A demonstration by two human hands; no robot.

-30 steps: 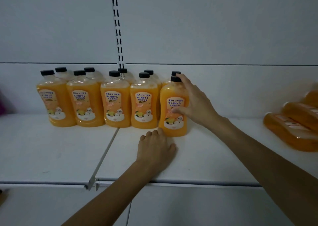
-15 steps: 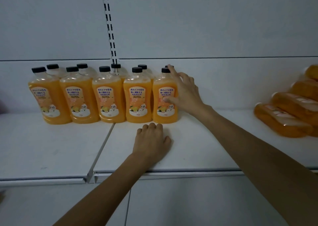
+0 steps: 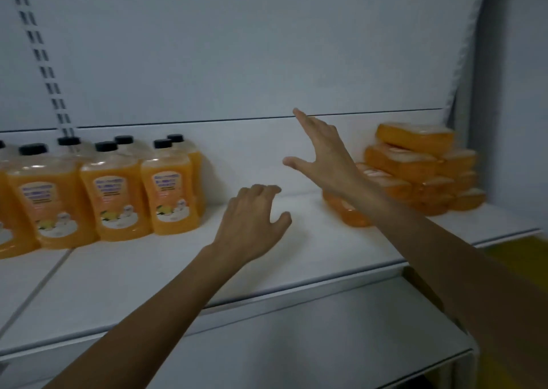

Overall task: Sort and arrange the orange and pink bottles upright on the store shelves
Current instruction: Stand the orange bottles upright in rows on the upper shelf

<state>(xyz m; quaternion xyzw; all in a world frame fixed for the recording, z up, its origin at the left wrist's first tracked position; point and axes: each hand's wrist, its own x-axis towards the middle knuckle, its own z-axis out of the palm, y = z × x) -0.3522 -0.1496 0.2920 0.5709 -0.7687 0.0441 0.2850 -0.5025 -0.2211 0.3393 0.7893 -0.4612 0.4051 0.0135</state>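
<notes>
Several orange bottles with black caps stand upright in two rows at the left of the white shelf (image 3: 311, 258); the rightmost front one (image 3: 170, 193) is nearest my hands. A pile of orange bottles (image 3: 415, 163) lies on its side at the right end of the shelf. My right hand (image 3: 321, 157) hovers in the air between the row and the pile, fingers spread and holding nothing, its forearm crossing in front of the pile's lower left. My left hand (image 3: 252, 222) is over the shelf with loosely bent fingers, holding nothing. No pink bottle is in view.
A slotted upright rail (image 3: 44, 71) runs up the back panel at the left. A seam (image 3: 38, 282) divides the shelf boards. A lower shelf (image 3: 326, 338) juts out beneath. The unit's side panel (image 3: 465, 47) closes the right end, with yellow floor (image 3: 516, 258) beyond it.
My right hand has let go of the rightmost upright bottle and swung right toward the lying pile. My left hand moved right and lifted its fingers. The view turned right.
</notes>
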